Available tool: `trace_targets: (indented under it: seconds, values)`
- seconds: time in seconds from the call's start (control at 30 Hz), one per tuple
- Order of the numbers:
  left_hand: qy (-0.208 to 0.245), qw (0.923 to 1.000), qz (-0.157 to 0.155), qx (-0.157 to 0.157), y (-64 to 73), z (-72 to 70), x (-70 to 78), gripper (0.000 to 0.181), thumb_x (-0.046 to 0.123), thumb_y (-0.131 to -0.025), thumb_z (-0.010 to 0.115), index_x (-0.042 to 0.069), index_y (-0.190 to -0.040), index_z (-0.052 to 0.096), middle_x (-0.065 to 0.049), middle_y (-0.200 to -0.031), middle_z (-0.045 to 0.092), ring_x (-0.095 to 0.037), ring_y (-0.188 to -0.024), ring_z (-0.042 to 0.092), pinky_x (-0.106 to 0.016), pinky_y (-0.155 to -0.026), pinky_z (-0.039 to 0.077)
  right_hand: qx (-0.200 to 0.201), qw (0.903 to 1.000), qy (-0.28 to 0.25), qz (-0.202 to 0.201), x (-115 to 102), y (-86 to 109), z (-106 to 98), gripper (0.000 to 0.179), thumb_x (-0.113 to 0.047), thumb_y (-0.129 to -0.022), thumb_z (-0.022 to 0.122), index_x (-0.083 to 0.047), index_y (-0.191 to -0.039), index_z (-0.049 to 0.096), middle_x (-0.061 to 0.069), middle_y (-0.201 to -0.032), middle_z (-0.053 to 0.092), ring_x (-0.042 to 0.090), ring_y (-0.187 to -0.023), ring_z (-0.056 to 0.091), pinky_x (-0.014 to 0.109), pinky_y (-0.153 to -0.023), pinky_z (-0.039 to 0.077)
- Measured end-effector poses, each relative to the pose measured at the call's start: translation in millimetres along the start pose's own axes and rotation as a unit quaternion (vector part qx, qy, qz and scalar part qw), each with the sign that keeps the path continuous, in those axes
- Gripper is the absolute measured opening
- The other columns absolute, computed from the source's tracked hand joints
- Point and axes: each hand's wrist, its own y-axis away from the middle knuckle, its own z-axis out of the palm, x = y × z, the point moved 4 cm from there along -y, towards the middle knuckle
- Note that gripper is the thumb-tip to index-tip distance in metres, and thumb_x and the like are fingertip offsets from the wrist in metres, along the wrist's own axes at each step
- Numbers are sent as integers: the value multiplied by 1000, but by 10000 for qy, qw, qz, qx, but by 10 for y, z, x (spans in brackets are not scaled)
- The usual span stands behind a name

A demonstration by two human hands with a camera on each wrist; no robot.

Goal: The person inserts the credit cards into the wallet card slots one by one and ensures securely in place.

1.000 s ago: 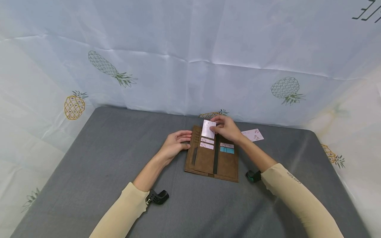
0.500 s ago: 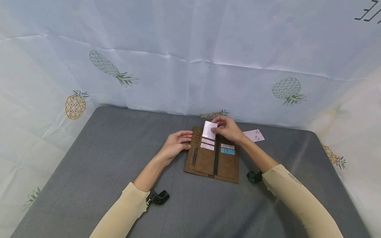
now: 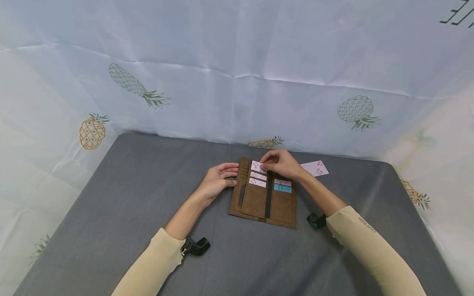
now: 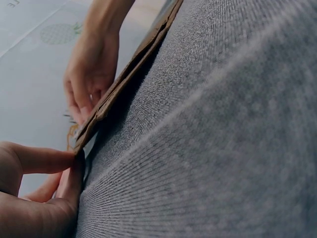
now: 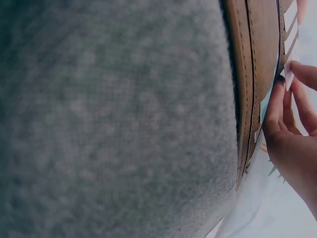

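An opened brown wallet lies on the grey table, with a dark strap down its middle. My left hand holds its left edge; in the left wrist view thumb and fingers pinch the wallet's corner. My right hand pinches a pink floral card by its right side, at the top slot of the left panel. In the right wrist view that card sits between thumb and fingertips. Two more pink cards show in slots below it. The right panel holds a pink card and a blue card.
Another pink card lies on the grey tablecloth right of the wallet, partly hidden behind the right forearm. A pale curtain with pineapple prints hangs along the table's far edge.
The pinched card has gone down toward the wallet, and less of it shows above the slot. My right hand has lowered with it. The left hand stays at the wallet's edge.
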Motion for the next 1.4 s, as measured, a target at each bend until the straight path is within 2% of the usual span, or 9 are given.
trace_targets:
  seconds: [0.17, 0.57, 0.87, 1.13, 1.4]
  values:
    - [-4, 10000, -7, -3, 5, 0, 3, 61, -14, -96, 66, 5, -154, 57, -19, -154, 60, -33, -144, 60, -24, -99, 59, -111, 9999, -16, -2, -4, 8, 1, 13, -8, -99, 78, -1, -110, 79, 18, -101, 79, 12, -85, 75, 25, -80, 61]
    - [8, 10000, 22, -1, 3, 3, 11, 61, -14, -97, 65, 4, -154, 57, -20, -155, 59, -34, -144, 60, -24, -98, 60, -300, 9992, -27, -276, -15, 38, -5, 12, -6, -98, 79, 1, -107, 79, 24, -118, 74, 13, -91, 74, 23, -81, 60]
    - [27, 10000, 26, 24, -6, 2, -2, 61, -15, -96, 65, 3, -154, 57, -21, -154, 60, -34, -143, 60, -22, -96, 60, -330, 9989, 54, -335, -11, 32, -4, 9, -5, -97, 80, 1, -104, 82, 23, -121, 72, 17, -94, 74, 22, -80, 60]
    - [58, 10000, 29, 18, 3, 7, 21, 62, -16, -95, 65, 2, -154, 56, -21, -154, 60, -35, -143, 60, -21, -94, 59, -308, 9990, 59, -315, -12, 34, -37, 15, -9, -99, 79, -1, -111, 83, 20, -124, 74, 16, -102, 74, 20, -87, 60]
    - [63, 10000, 22, 7, 11, 12, 30, 62, -16, -95, 64, 2, -154, 56, -21, -154, 59, -35, -144, 60, -21, -96, 59, -260, 9993, -112, -248, -7, 71, -71, 21, -11, -101, 78, 0, -118, 81, 22, -127, 75, 14, -101, 77, 22, -89, 62]
